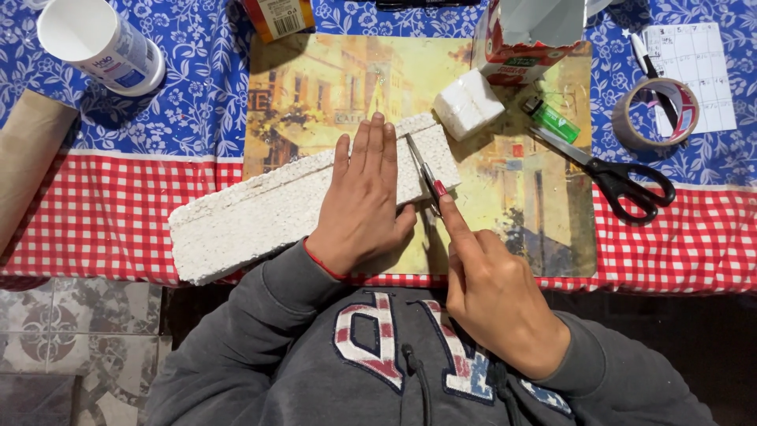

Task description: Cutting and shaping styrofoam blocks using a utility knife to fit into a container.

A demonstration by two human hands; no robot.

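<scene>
Checked and floral cloth over the table [102, 221], picture mat [505, 229] on top, foam slab [260, 213] lying across its near-left part. Left hand [363, 197] pressed flat and open on the foam, holding nothing; right hand [493, 292] closed on a small knife [422, 170], forefinger along the back, blade sunk into the slab's right end, so looks mid-cut. Finishing the slice probably needs steady pressure and a straight pull, fingers clear; cut block [467, 104], lighter [552, 120], scissors [619, 177], tape [654, 114] farther right.
</scene>
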